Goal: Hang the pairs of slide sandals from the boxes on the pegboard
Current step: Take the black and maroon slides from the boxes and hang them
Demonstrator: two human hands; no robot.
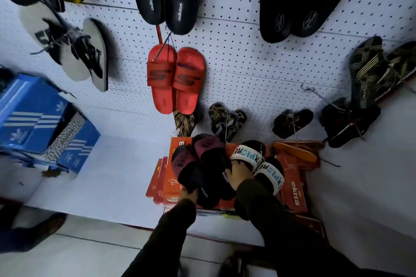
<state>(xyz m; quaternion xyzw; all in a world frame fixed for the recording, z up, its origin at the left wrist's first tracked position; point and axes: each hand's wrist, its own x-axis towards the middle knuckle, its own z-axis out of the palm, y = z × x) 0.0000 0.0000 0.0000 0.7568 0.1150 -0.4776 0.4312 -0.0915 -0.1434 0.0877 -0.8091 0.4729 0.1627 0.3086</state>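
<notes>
In the head view, a stack of orange boxes is seen on a white ledge below the white pegboard; this stack serves as the landmark. Above the left part of the stack, a pair of black slides with maroon straps is gripped at the heel end by the left hand, fingers closed around it. Just right of that pair, still over the stack, a pair of black slides with white lettered straps is grasped by the right hand, fingers curled over the near strap. Both arms are covered by dark sleeves. On the pegboard straight above the stack, a red pair is hung by a string, with a black pair higher up. Small dark strappy pairs rest just behind the stack. Blue boxes are seen far to the stack's left.
</notes>
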